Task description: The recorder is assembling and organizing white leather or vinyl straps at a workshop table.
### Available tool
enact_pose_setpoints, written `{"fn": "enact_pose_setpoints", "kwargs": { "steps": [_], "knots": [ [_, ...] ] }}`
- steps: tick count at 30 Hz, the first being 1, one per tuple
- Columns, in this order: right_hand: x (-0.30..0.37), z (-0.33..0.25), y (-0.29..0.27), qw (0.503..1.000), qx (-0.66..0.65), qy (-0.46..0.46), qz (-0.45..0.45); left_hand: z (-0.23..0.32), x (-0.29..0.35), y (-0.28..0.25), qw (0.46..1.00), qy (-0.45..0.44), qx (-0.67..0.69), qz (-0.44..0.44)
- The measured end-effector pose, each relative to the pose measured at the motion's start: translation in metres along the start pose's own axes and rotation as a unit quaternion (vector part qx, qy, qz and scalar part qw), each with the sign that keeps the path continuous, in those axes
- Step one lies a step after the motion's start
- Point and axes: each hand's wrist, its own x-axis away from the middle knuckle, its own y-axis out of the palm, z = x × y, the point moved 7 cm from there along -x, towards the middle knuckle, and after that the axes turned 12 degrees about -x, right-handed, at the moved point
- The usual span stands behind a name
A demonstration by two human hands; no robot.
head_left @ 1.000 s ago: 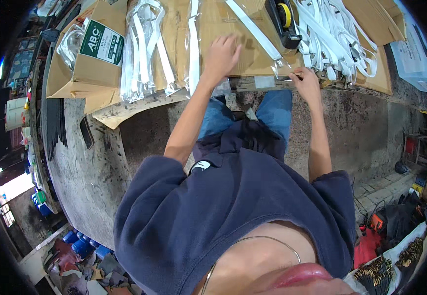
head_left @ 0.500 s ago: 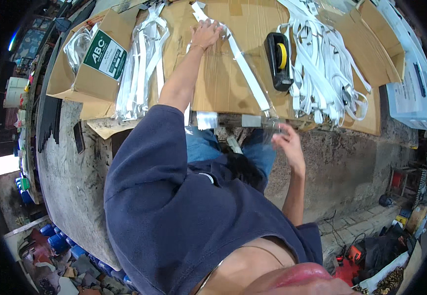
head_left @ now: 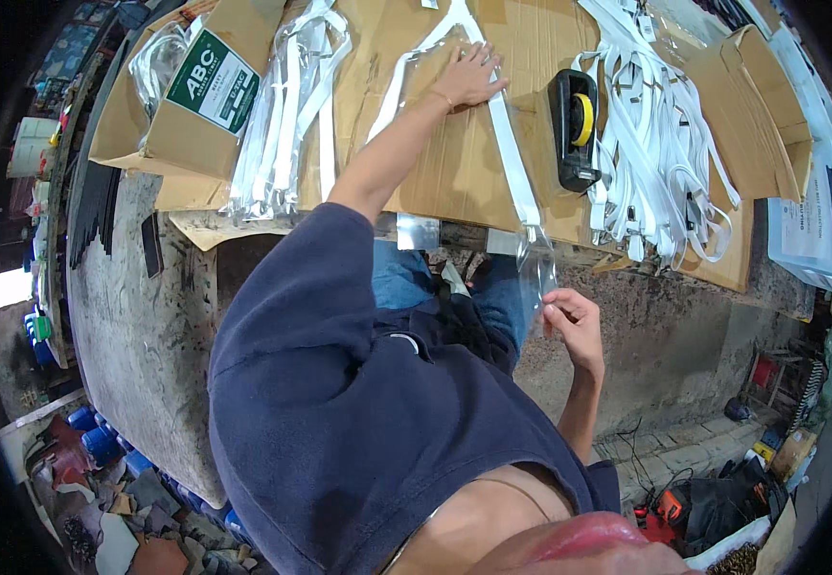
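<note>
White Y-shaped suspenders (head_left: 514, 168) lie on the cardboard-covered table, partly inside a long clear plastic bag (head_left: 536, 270) that hangs over the near edge. My left hand (head_left: 473, 77) rests on the upper straps, fingers stretched out over them. Below the table edge, my right hand (head_left: 574, 321) pinches the lower end of the bag between thumb and fingers. A metal clip shows at the near end of the right strap. My left forearm hides part of the left strap.
Bagged suspenders (head_left: 286, 125) lie at left beside an open carton (head_left: 162, 144). Right of centre stands a black tape dispenser (head_left: 574, 134) with a yellow core. A heap of loose white suspenders (head_left: 650, 144), another carton (head_left: 751, 125) and a pale plastic bin (head_left: 813, 220) follow at right.
My left hand has slid right and nearer along the suspenders. The right hand has moved down, drawing the bag's end lower, and its fingers have closed on the plastic.
</note>
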Motion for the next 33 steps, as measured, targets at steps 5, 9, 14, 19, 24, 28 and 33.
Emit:
{"fn": "enact_pose_setpoints", "kwargs": {
  "steps": [5, 9, 14, 19, 24, 28, 33],
  "knots": [
    [0.001, -0.014, 0.011, 0.993, 0.001, -0.037, -0.109, -0.011, 0.012, -0.013, 0.995, 0.011, -0.071, 0.064],
    [0.005, -0.030, 0.018, 0.991, -0.002, -0.038, -0.125, 0.056, 0.074, -0.100, 0.974, 0.108, 0.102, 0.172],
    [-0.029, 0.003, -0.022, 0.995, 0.030, -0.026, -0.087, 0.155, 0.216, -0.123, 0.946, 0.207, 0.248, 0.043],
    [-0.036, -0.008, -0.019, 0.995, 0.020, -0.038, -0.095, 0.219, 0.254, -0.123, 0.913, 0.143, 0.356, 0.140],
    [-0.049, -0.036, -0.050, 0.984, 0.167, -0.037, -0.054, 0.224, 0.267, -0.139, 0.920, 0.122, 0.319, 0.193],
    [-0.059, -0.036, 0.007, 0.762, 0.561, -0.307, -0.106, 0.211, 0.286, -0.151, 0.938, 0.141, 0.238, 0.209],
    [-0.073, -0.002, 0.022, 0.659, 0.641, -0.352, -0.177, 0.212, 0.291, -0.147, 0.942, 0.101, 0.250, 0.199]
  ]
}}
